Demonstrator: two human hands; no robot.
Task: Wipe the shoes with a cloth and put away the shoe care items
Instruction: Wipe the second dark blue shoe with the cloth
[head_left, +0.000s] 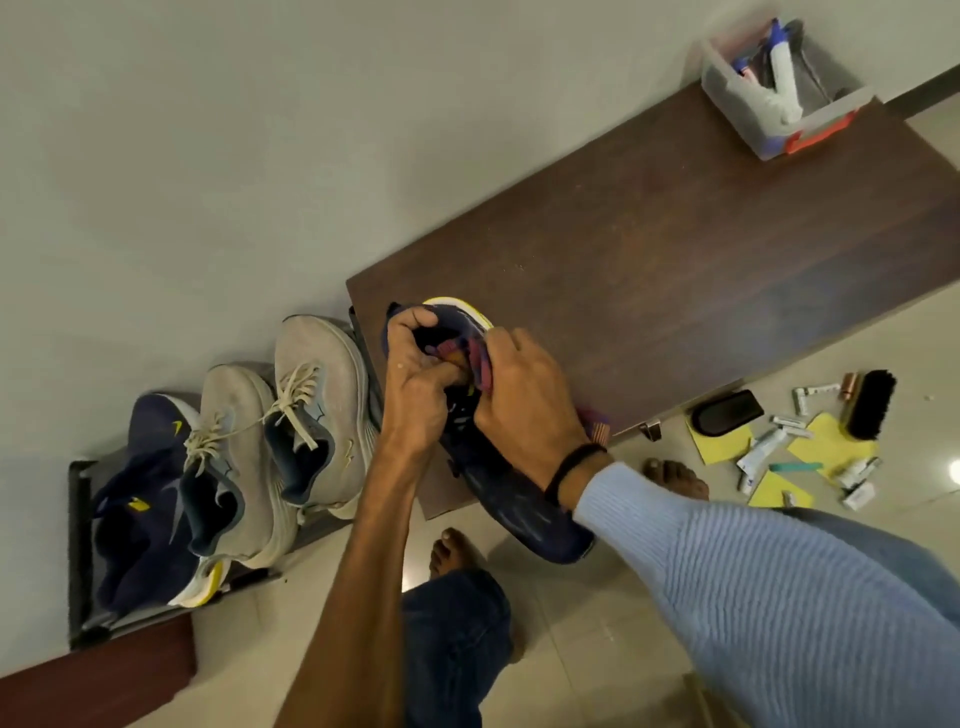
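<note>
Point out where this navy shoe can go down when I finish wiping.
Best room: the bare tabletop between the navy shoe in your left hand, cloth in the right hand, and the clear box at the far corner. Crowded: the rack, full of shoes, and the floor by the brush, littered with tubes and yellow sheets.

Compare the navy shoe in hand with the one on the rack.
The held shoe is lifted, gripped by the left hand; the rack shoe rests on the rack. The right hand holds a cloth against the held shoe; no hand touches the rack shoe. Both are navy with yellow trim.
</note>
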